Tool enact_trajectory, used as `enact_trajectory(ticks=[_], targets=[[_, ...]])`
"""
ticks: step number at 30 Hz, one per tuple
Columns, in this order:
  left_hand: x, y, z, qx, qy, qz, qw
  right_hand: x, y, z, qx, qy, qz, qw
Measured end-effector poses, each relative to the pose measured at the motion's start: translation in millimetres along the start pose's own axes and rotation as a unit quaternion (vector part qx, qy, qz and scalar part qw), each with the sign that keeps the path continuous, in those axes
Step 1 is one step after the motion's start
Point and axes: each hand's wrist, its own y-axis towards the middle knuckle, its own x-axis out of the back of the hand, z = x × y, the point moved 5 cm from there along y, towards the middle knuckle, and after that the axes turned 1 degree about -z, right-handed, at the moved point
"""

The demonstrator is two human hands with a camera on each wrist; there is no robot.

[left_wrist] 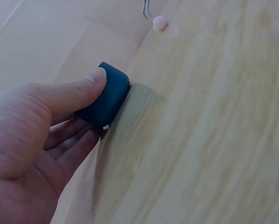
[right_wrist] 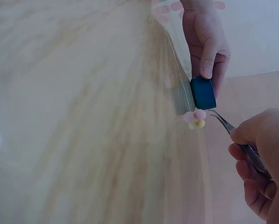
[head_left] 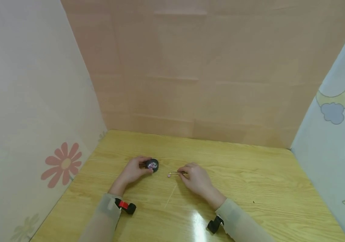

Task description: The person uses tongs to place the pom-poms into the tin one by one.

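Note:
Between thumb and fingers, my left hand (head_left: 133, 169) holds a small dark teal container (head_left: 156, 165) with rounded corners by its side. Pinkish pieces (head_left: 152, 165) show inside it in the head view. My right hand (head_left: 198, 179) pinches a pair of metal tweezers (right_wrist: 251, 156) with bent, slightly parted tips pointing toward the container. Just beside those tips, a small cluster of pink balls (right_wrist: 200, 115) and yellow balls (right_wrist: 200, 124) shows in the right wrist view. The left wrist view shows a pink ball (left_wrist: 160, 22) close to the tweezer tips.
Both hands are over a wood-grain table (head_left: 233, 174). A brown papered wall (head_left: 175, 84) stands behind it, with printed panels on the left (head_left: 33, 101) and right (head_left: 326, 151). A tiny dark speck (head_left: 253, 202) lies right of the right forearm.

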Motion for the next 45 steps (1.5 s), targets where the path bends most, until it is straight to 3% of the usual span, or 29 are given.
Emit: enact_trajectory(ticks=[15, 32, 45], targets=[[4.2, -0.9, 2.9, -0.008, -0.002, 0.000, 1.0000, 0.7, -0.3, 6.4, 0.025, -0.015, 0.001, 1.000], [0.1, 1.4, -3.3, -0.009, 0.007, 0.000, 0.9999, -1.6, 4.3, 11.1, 0.020, -0.031, 0.016, 0.999], [-1.8, 1.0, -3.8, -0.012, -0.004, 0.001, 0.9999, 1.5, 6.1, 18.4, 0.037, -0.044, 0.004, 0.998]])
